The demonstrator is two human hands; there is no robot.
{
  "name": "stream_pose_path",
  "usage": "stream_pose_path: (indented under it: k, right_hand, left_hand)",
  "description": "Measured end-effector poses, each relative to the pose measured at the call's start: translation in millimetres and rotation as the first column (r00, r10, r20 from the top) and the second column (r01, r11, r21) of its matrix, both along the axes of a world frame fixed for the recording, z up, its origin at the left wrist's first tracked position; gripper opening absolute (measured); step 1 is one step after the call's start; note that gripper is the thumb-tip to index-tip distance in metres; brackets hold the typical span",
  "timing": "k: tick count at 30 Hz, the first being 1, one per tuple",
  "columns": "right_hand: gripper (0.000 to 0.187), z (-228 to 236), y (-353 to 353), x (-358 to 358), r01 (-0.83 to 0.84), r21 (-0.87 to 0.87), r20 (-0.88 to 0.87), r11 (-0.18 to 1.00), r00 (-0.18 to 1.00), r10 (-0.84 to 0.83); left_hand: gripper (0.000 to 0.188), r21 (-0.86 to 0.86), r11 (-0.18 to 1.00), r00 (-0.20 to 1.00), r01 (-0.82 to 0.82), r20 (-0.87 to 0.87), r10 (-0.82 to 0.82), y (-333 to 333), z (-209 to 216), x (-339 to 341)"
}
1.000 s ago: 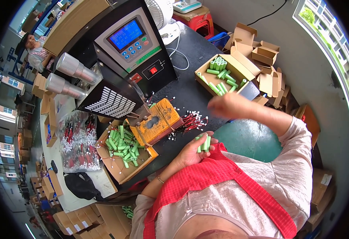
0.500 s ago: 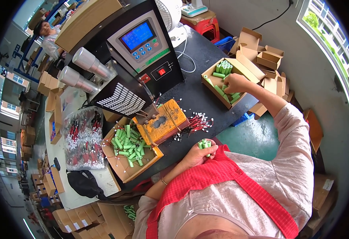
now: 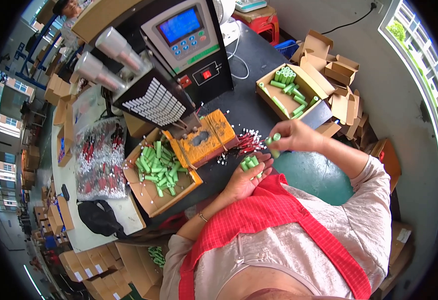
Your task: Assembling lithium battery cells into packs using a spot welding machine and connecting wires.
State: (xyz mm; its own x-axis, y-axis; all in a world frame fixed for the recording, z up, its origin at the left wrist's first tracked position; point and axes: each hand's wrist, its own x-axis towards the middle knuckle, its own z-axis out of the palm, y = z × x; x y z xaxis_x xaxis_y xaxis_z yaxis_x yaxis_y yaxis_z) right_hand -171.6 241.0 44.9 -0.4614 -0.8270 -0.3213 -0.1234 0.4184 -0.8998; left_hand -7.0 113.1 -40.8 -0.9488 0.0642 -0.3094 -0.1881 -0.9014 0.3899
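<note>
Several green cylindrical battery cells lie bunched in my left hand, its fingers curled round them in front of the red apron. Just to the right and a little above, my right hand pinches green battery cells, slightly blurred; I cannot tell how many. Both hands are close but apart. Behind my right hand stands an open cardboard box of green cells, some upright in a cluster, others lying loose. Red wires with white connectors are heaped on the black table near my fingers.
A black machine with a blue screen stands over a worn orange block. Left of it, a cardboard box holds green cells with wires. Bagged wire bundles lie farther left. Empty cartons pile up at right. A person is far left.
My right hand has left the box at the right, carrying green cells toward my left hand. My left hand has opened slightly round its cells. The view has shifted a little.
</note>
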Motion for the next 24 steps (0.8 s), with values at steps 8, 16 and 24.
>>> stream_pose_path:
  k: [8,16,24]
  right_hand:
    - [0.028,-8,9,55,-0.266,-0.213,-0.609,0.94,0.788,0.085]
    - [0.017,-53,0,21,-0.159,-0.111,-0.765,0.981,0.644,0.018]
    - [0.011,-70,-21,-16,-0.226,0.114,-0.742,0.967,0.628,0.235]
  left_hand:
    - [0.028,0.174,0.981,0.995,0.081,0.042,-0.089,-8,-14,18]
    - [0.032,0.125,0.983,0.989,0.136,0.046,-0.143,-11,-23,34]
    - [0.04,-0.318,0.908,0.957,0.274,-0.007,-0.291,-16,-5,47]
